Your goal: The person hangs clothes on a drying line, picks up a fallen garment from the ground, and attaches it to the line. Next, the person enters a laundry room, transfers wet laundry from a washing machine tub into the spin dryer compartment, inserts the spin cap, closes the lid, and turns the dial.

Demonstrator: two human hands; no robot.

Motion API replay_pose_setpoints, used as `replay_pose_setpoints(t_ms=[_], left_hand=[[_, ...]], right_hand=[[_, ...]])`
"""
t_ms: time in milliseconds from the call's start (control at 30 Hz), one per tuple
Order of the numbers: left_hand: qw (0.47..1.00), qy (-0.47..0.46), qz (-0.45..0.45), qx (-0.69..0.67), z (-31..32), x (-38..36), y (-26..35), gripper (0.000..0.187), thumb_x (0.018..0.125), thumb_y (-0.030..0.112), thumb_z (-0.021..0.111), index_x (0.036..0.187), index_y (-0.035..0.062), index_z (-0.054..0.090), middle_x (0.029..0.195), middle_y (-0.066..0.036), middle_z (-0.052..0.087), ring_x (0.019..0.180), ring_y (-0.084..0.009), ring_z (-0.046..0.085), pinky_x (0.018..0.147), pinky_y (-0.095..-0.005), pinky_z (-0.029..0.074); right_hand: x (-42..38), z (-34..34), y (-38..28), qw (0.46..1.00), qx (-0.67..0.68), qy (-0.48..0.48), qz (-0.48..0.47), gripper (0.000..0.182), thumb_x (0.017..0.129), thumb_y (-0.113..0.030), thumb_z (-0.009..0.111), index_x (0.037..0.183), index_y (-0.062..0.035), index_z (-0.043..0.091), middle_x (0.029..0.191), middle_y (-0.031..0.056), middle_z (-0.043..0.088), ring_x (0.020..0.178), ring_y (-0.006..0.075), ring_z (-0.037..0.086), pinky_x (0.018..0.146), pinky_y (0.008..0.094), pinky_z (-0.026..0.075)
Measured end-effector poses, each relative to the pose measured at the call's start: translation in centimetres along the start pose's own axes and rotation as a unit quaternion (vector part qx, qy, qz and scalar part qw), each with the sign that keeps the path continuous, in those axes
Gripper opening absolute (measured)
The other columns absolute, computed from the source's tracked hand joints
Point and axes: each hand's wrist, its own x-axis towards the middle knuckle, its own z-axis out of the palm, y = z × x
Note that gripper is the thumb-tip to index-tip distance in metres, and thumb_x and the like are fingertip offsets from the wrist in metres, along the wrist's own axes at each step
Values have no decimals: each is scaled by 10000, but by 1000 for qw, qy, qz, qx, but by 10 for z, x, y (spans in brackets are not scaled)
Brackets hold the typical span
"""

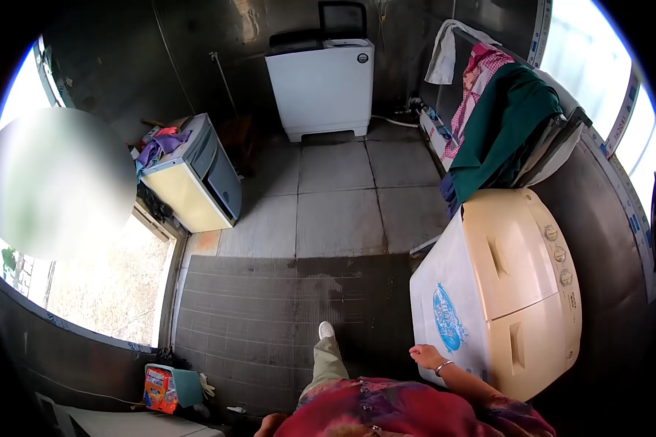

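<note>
My right hand (428,356), with a bracelet at its wrist, is beside the white side of a cream washing machine (525,255). Its fingers are curled in, with nothing visible in them; whether it touches the machine is unclear. At the bottom edge, only a small part of my left hand (271,422) shows near my patterned red top, its fingers hidden. A blue printed label (449,317) is on the machine's side. One white shoe (326,331) is on the dark ribbed mat (248,313).
A white washing machine (321,91) stands against the back wall. Cloths lie on a small cabinet (189,193) at the left. Green cloth (506,124) hangs at the right. A teal bin (186,387) with an orange packet is at lower left, by a bright doorway.
</note>
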Motion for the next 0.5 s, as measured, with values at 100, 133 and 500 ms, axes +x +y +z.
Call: replay_pose_setpoints(t_ms=[100, 133, 500], left_hand=[[999, -20, 12, 42, -59, 51, 44, 227, 777, 229, 484, 865, 69, 620, 902, -135, 623, 879, -275, 596, 726, -385, 481], [997, -20, 24, 65, -87, 64, 67, 223, 777, 223, 482, 857, 67, 618, 902, -136, 622, 876, -275, 597, 720, -388, 484], [965, 78, 161, 190, -328, 238, 331, 222, 795, 197, 426, 900, 68, 574, 947, -173, 584, 877, -355, 556, 764, -422, 451]], right_hand=[[44, -16, -18, 1000, 5, 11, 23, 270, 765, -270, 498, 903, -74, 622, 845, 124, 628, 828, 260, 597, 756, 346, 461], [53, -26, -27, 997, 4, -19, 78, 276, 764, -283, 496, 895, -78, 625, 832, 123, 630, 823, 260, 598, 750, 345, 462], [197, -97, -34, 966, 155, 37, 202, 151, 774, -180, 520, 735, -51, 588, 639, 52, 592, 601, 154, 584, 516, 279, 454]])
